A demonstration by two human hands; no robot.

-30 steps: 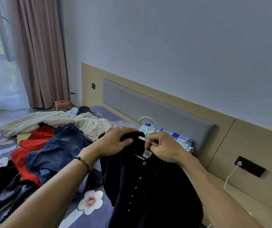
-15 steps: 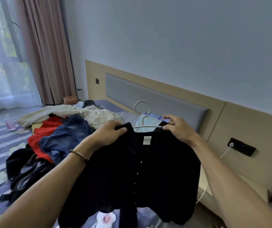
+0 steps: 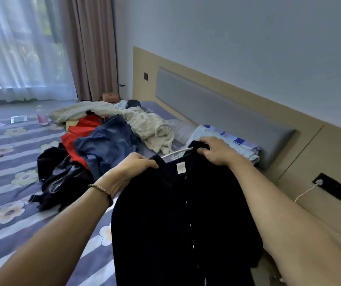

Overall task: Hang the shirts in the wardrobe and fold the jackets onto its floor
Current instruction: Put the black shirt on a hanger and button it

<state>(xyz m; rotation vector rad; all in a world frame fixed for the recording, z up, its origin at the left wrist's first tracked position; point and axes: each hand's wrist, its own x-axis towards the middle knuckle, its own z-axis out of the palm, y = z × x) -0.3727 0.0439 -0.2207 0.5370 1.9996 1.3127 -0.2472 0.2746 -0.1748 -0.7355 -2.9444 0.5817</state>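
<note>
You hold the black shirt (image 3: pixel 177 219) up over the bed (image 3: pixel 10 195), your left hand (image 3: pixel 133 167) curled tight on one shoulder and your right hand (image 3: pixel 217 150) curled tight on the other, with the white hanger (image 3: pixel 176 153) inside the neck. The shirt looks soft, light and floppy. It could slip off, so carry it by the hanger, not the cloth.

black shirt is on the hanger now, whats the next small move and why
Probably settle the right shoulder: the left hand and right hand each grip a shoulder of the black buttoned shirt, yet the white plastic hanger lies bare across the open collar, hook unseen.
</note>
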